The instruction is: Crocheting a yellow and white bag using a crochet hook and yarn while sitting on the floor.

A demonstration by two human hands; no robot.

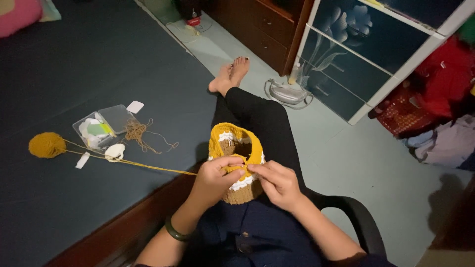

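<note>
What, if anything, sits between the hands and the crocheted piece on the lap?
Nothing visible: the left hand and right hand both already grip the mustard crocheted piece at its near rim, with the yarn strand trailing off left.

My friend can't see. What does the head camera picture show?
Two hands, left hand and right hand, hold a mustard, white and brown crocheted piece on the person's lap. A yellow strand runs to a yarn ball on the dark mat, near a clear plastic box.

Yellow/white/brown crochet piece (236,148), upright on lap
</note>
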